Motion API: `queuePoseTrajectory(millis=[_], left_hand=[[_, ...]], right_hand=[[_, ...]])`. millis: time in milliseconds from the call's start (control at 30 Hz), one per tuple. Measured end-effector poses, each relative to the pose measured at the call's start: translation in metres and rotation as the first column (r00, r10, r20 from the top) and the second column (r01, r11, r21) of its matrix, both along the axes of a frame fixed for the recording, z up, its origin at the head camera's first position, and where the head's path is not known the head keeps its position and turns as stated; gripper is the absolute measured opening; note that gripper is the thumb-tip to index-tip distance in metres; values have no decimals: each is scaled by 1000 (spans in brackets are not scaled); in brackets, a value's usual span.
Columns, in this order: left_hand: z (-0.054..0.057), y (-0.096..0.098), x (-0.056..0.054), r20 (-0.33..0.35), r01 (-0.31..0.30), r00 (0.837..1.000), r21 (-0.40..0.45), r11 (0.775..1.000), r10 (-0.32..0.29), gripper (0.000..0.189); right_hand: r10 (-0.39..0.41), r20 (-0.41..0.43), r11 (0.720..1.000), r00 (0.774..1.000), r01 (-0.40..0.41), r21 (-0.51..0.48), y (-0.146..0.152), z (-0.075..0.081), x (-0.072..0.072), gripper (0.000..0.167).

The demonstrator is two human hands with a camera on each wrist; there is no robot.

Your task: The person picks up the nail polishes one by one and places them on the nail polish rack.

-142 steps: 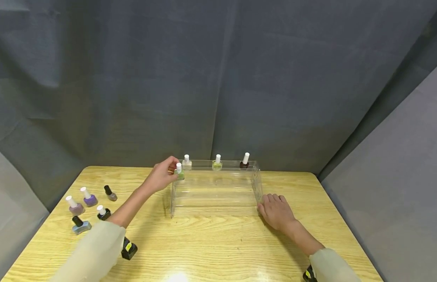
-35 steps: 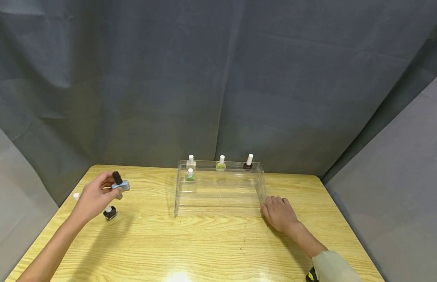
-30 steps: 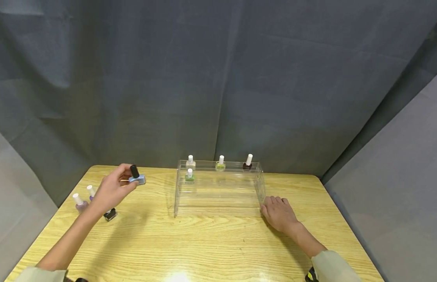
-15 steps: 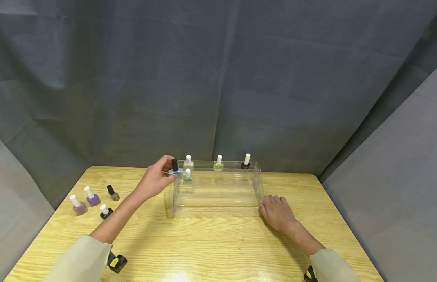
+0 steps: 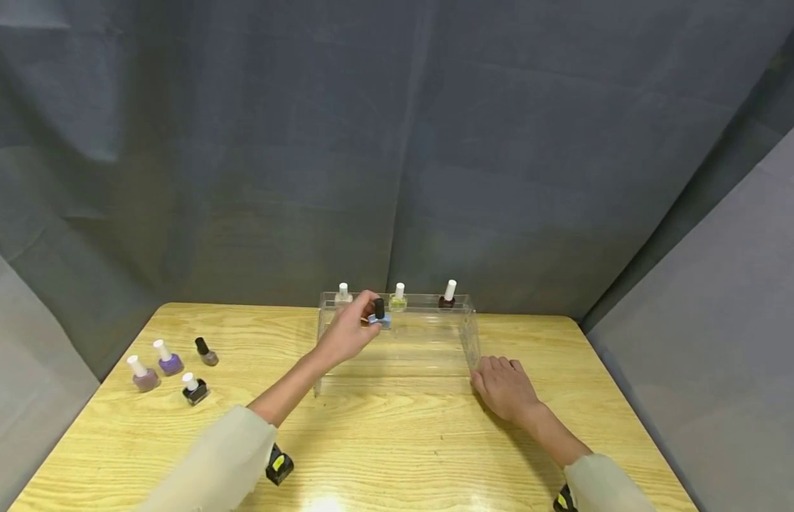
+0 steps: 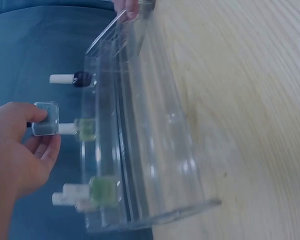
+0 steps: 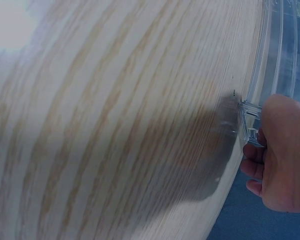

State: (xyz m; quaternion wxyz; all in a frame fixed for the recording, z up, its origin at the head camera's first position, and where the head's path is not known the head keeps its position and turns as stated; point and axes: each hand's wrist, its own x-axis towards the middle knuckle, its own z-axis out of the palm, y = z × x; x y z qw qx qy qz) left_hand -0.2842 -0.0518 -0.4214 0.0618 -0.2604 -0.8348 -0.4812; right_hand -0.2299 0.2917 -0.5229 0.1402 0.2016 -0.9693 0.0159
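With my left hand I pinched the blue bottle over the clear rack, my right hand gripping its end; placing seemed underway, calling for lowering next.

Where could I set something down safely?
The yellow wood-grain table is bare in front of the clear plastic tiered rack, between the forearms. Another patch lies beyond the right hand, bordered by the rack and table's right edge. The left side is crowded with four small coloured glass bottles.
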Motion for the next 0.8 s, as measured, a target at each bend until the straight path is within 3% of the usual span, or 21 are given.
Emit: queuePoseTrajectory(millis=[233, 467, 667, 800], left_hand=[[-19, 27, -11, -27, -29, 999, 9, 1000, 29, 37], [-33, 42, -25, -44, -102, 994, -9, 995, 101, 37], [-41, 50, -34, 13, -132, 991, -47, 990, 133, 36], [-43, 53, -35, 31, -122, 992, -96, 988, 125, 36]], right_hand=[[11, -2, 1000, 1000, -11, -8, 0, -2, 2, 28], [-37, 29, 999, 999, 36, 33, 6, -10, -6, 29], [-41, 34, 999, 999, 40, 30, 4, -8, -5, 29], [-32, 30, 999, 999, 32, 8, 1, -3, 0, 29]])
